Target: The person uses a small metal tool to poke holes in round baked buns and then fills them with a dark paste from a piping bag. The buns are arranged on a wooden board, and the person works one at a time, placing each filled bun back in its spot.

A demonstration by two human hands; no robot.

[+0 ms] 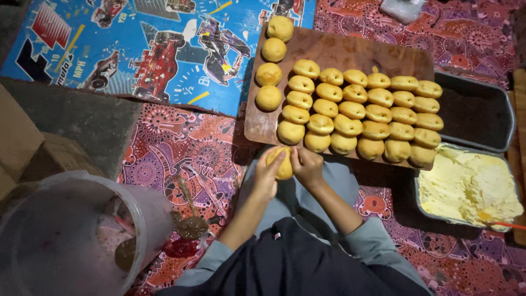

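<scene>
One head-worn camera looks steeply down over the person's lap at the patterned floor mat, fairly near; the wooden board lies toward twelve o'clock.

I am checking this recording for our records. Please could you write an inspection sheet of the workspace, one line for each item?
Surface: patterned red cloth and a blue mat with racing cars on the floor.
Job's things: dough ball held by both hands; wooden board carrying rows of shaped dough pieces; tray of pale yellow dough; dark tray beside the board.
Clutter: translucent plastic bucket; brown-smeared spoon; cardboard.
Grippers: left hand and right hand pinch the dough ball.
Cables: nothing seen.
Surroundings: the person sits on the floor; nobody else seen.
</scene>
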